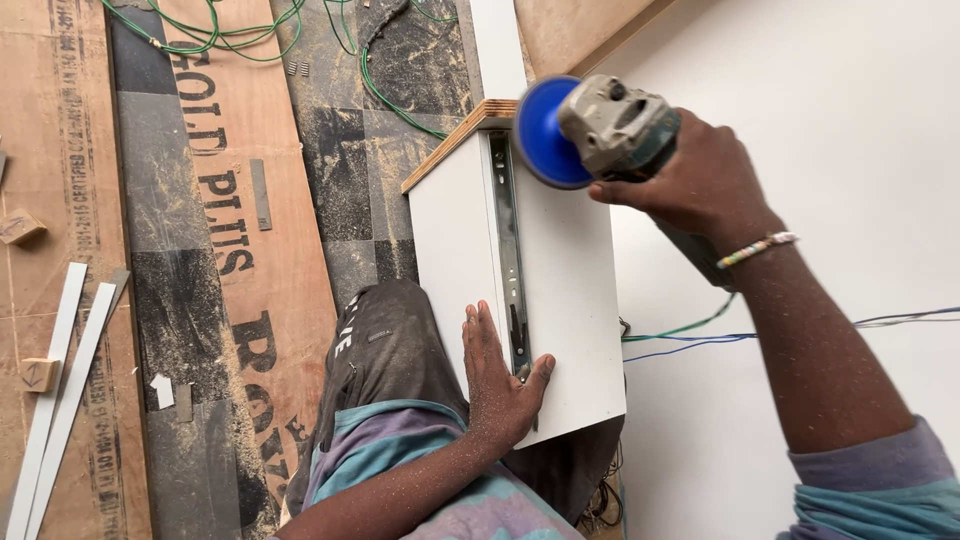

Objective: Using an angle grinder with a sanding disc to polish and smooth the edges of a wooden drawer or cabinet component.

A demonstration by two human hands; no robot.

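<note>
Against the white drawer box (pixel 570 300), left hand (pixel 495 385) presses flat while right hand (pixel 690 180) grips the grinder (pixel 600 130).

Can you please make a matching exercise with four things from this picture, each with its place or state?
Things:
1. left hand
2. right hand
3. grinder disc
4. white strips

Places or states:
A. at the panel's top edge
B. lying on the floor
C. gripping the grinder
D. flat on the white panel

Pairs: 1-D, 2-C, 3-A, 4-B
</note>
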